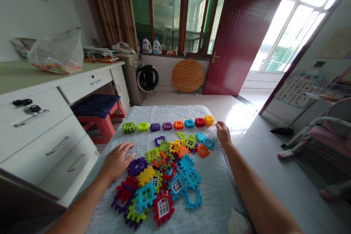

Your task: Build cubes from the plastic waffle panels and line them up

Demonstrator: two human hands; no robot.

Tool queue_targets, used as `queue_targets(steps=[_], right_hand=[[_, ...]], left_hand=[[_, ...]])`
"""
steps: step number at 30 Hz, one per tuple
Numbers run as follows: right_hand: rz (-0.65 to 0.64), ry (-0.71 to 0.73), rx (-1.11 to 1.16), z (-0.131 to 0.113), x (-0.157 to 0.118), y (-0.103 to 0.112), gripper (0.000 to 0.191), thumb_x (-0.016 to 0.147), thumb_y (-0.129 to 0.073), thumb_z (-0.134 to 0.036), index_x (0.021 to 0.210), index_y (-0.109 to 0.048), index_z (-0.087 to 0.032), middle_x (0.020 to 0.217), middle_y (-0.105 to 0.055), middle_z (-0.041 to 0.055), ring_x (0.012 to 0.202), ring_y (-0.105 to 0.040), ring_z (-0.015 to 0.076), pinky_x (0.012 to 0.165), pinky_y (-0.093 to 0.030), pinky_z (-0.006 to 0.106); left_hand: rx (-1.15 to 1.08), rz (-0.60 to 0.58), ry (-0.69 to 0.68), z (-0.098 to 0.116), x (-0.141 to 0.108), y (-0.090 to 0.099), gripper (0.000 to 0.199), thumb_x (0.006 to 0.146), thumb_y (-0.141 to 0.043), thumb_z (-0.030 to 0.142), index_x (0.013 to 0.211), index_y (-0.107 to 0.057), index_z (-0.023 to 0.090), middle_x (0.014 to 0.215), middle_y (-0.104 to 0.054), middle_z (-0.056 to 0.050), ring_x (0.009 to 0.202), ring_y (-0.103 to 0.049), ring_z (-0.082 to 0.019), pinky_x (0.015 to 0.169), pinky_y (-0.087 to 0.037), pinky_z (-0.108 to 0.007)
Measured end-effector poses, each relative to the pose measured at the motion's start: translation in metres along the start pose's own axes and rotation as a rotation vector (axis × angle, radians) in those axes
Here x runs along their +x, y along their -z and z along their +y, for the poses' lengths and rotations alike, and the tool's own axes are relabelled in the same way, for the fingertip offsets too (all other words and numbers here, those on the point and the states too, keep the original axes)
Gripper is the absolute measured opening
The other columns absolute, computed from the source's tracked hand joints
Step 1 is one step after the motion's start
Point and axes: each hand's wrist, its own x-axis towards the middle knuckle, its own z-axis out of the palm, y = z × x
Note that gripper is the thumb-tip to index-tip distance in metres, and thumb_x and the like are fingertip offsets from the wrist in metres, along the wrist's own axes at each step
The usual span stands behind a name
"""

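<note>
Eight blocks stand in a row across the far side, with toothed edges. From left to right: a green block [128,127], a lime block [143,127], a dark purple block [155,127], a purple block [167,126], an orange block [178,125], a blue block [189,123], a red block [199,122] and a yellow block [209,120], the last two closest together. Nearer, loose flat pieces lie in a jumbled, overlapping heap. A plain yellow piece [146,176] sits left of the middle; a red piece [163,207] with a white lattice window lies at the near edge; right of it is a blue ring [193,198]. An orange frame [203,150] lies flat at the far right.
</note>
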Motion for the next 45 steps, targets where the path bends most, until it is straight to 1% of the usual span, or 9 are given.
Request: queue_targets(steps=[4,7,11,21,25,30,35,40,45], right_hand=[[-0.128,0.051,-0.527,-0.003,-0.013,-0.008,0.045,0.086,-0.035,-0.021,0.127,-0.052,-0.017,0.134,-0.053,0.0126,0.129,-0.041,0.0248,0.107,-0.028,0.039],[-0.236,0.010,-0.726,-0.004,-0.012,-0.009,0.044,0.092,-0.027,-0.022,0.129,-0.050,-0.014,0.132,-0.053,0.0159,0.122,-0.049,0.0256,0.101,-0.034,0.037],[-0.269,0.009,-0.738,-0.005,-0.012,-0.006,0.042,0.094,-0.024,-0.025,0.124,-0.051,-0.012,0.124,-0.056,0.0165,0.109,-0.057,0.0254,0.092,-0.039,0.034],[-0.271,0.036,-0.755,-0.005,-0.017,-0.005,0.040,0.094,-0.025,-0.025,0.120,-0.053,-0.012,0.122,-0.055,0.0181,0.109,-0.057,0.0275,0.090,-0.040,0.038],[-0.254,0.054,-0.761,-0.001,-0.015,-0.007,0.041,0.094,-0.025,-0.027,0.120,-0.054,-0.013,0.124,-0.055,0.0193,0.109,-0.057,0.0306,0.090,-0.041,0.043],[-0.191,0.197,-0.767,0.007,-0.011,-0.011,0.039,0.093,-0.031,-0.023,0.120,-0.058,-0.014,0.131,-0.054,0.0169,0.119,-0.050,0.0292,0.100,-0.035,0.044],[-0.262,0.243,-0.718,0.013,-0.006,-0.014,0.038,0.093,-0.031,-0.022,0.114,-0.063,-0.019,0.129,-0.059,0.0089,0.116,-0.053,0.0238,0.101,-0.036,0.037],[-0.268,0.220,-0.704,0.010,-0.007,-0.013,0.038,0.093,-0.033,-0.023,0.116,-0.063,-0.018,0.131,-0.058,0.0098,0.119,-0.053,0.0233,0.103,-0.035,0.035],[-0.265,0.202,-0.698,0.007,-0.010,-0.012,0.039,0.093,-0.032,-0.021,0.120,-0.061,-0.020,0.136,-0.055,0.0083,0.125,-0.048,0.0217,0.106,-0.033,0.033]], left_hand=[[-0.006,-0.010,0.008,0.001,-0.001,0.001,0.042,0.085,-0.042,0.041,0.113,-0.062,0.019,0.122,-0.063,-0.009,0.116,-0.056,-0.024,0.103,-0.042,-0.039],[-0.006,-0.011,0.012,0.000,-0.001,0.000,0.043,0.085,-0.042,0.042,0.114,-0.062,0.018,0.123,-0.062,-0.010,0.117,-0.056,-0.025,0.103,-0.042,-0.040],[0.000,-0.009,0.018,-0.001,-0.001,-0.001,0.042,0.085,-0.042,0.041,0.114,-0.062,0.019,0.123,-0.062,-0.010,0.116,-0.056,-0.025,0.103,-0.042,-0.040],[-0.023,-0.011,0.043,0.010,-0.002,0.006,0.037,0.086,-0.044,0.036,0.113,-0.061,0.018,0.122,-0.061,-0.010,0.116,-0.055,-0.024,0.104,-0.040,-0.040],[-0.007,-0.058,0.070,0.013,0.001,0.007,0.036,0.085,-0.046,0.033,0.116,-0.059,0.019,0.125,-0.059,-0.010,0.118,-0.053,-0.023,0.105,-0.038,-0.039],[0.033,-0.170,0.165,0.023,0.015,0.014,0.031,0.079,-0.051,0.024,0.108,-0.061,0.018,0.116,-0.062,-0.010,0.109,-0.058,-0.023,0.098,-0.042,-0.036],[0.063,-0.075,0.140,0.031,0.022,0.012,0.028,0.081,-0.047,0.021,0.104,-0.062,0.016,0.112,-0.063,-0.011,0.107,-0.059,-0.023,0.097,-0.043,-0.034],[0.055,0.048,0.086,0.023,0.017,0.001,0.030,0.084,-0.045,0.028,0.106,-0.061,0.017,0.113,-0.064,-0.011,0.109,-0.058,-0.025,0.098,-0.043,-0.037],[0.050,0.057,0.080,0.018,0.015,-0.002,0.029,0.084,-0.044,0.031,0.105,-0.060,0.020,0.114,-0.065,-0.008,0.109,-0.059,-0.023,0.098,-0.043,-0.036]])
